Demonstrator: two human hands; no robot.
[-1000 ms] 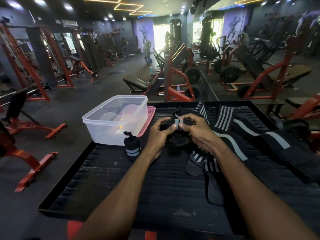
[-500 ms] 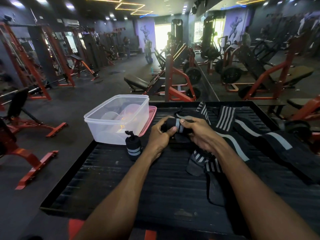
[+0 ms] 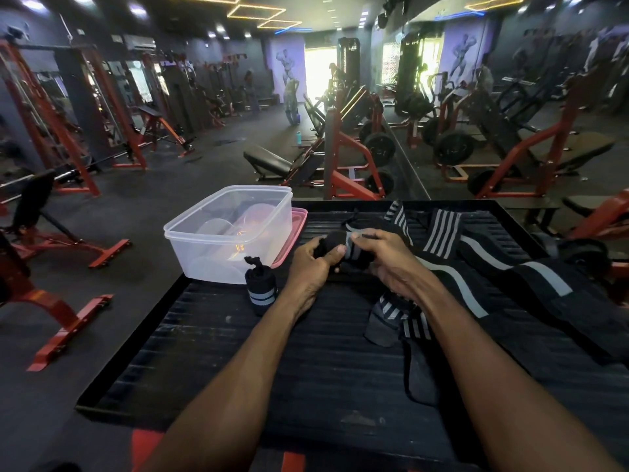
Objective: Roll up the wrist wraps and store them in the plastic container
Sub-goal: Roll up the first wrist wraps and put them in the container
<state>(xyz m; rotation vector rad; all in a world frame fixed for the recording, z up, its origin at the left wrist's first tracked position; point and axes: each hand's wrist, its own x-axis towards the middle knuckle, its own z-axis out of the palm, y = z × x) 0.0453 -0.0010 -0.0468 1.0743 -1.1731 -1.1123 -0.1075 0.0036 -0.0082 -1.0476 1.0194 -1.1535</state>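
Both hands were closed around one wrist wrap (image 3: 354,248), half rolled, just above the black ribbed platform (image 3: 306,369). The left hand (image 3: 311,264) gripped the rolled end with its thumb on top, and the right hand (image 3: 384,258) pinched the grey-striped part with curled fingers. A finished roll (image 3: 260,289) stood upright on the platform, just beside the clear plastic container (image 3: 231,233), which sat on a pink lid (image 3: 296,233). More loose wraps (image 3: 476,264) lay spread at the right side of the hands.
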